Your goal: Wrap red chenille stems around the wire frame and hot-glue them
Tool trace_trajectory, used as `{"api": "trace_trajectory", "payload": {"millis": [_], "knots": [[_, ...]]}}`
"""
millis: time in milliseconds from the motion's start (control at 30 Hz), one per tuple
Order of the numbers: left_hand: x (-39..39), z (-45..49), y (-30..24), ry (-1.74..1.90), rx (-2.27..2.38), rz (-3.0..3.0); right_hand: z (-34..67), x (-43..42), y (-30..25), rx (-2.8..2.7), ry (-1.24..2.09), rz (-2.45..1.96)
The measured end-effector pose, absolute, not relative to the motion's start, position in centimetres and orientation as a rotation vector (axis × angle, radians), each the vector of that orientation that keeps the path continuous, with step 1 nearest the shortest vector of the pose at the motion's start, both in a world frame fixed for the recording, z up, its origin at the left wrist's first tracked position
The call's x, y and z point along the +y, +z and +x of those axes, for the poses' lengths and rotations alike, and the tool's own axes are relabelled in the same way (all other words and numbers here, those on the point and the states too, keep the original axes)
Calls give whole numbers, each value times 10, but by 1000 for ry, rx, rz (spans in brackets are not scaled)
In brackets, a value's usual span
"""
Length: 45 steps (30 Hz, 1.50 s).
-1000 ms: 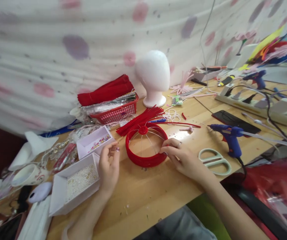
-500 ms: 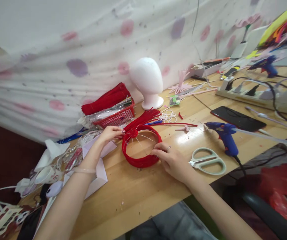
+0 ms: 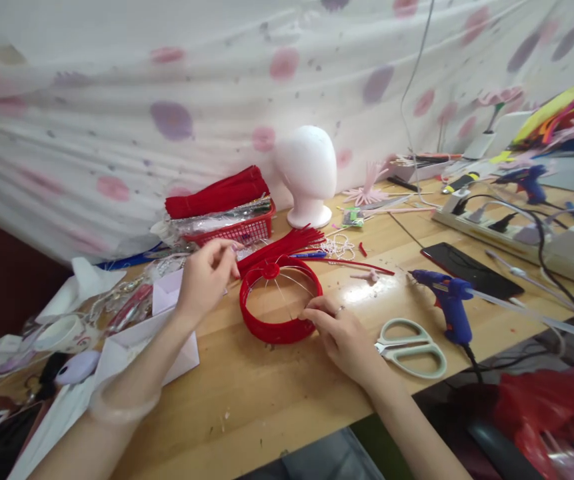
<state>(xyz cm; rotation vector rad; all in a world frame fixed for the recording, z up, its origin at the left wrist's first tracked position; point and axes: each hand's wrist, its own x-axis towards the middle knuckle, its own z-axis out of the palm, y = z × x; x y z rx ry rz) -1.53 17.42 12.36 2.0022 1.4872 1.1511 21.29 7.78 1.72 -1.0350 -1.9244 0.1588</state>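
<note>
A red fuzzy ring [image 3: 277, 331], shaped like a crown band, rests on the table with thin wires meeting at a small red disc [image 3: 269, 269] on its far rim. My right hand [image 3: 343, 339] pinches the ring's near right rim between thumb and fingers. Left of the ring, my left hand [image 3: 207, 277] is raised with fingers curled together by the end of a bundle of red pipe cleaners [image 3: 294, 241]. Whatever those fingertips hold, if anything, is too small to make out.
Scissors [image 3: 411, 348] and a blue glue gun [image 3: 447, 300] lie right of my right hand, near a phone [image 3: 471, 270] and a power strip [image 3: 507, 233]. Behind stand a white foam head [image 3: 309, 173] and a red basket [image 3: 251, 230]. White boxes [image 3: 187, 353] sit at left.
My left hand has drawn back from the ring's far left rim toward me, and its fingers are more curled. The right hand stays on the rim. The camera view has shifted slightly.
</note>
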Motion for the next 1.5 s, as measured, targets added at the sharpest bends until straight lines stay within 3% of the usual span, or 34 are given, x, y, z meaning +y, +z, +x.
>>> {"api": "trace_trajectory", "payload": {"millis": [167,333,667,867,1067,1500], "knots": [[99,-3,81,969,1246,2523,212,77,19,-1936,138,-1053],[93,4,41,976,1351,2719,212,74,20,-1910,103,-1074],[88,7,20,794,1559,2823,207,76,14,-1887,-27,-1112],[87,10,20,774,1556,2804,253,25,26,-1701,-207,-1386],[90,9,17,737,1586,2801,326,-2,16,-2084,2,-1896],[93,7,16,818,1554,2875,302,2,53,-2338,263,-1959]]}}
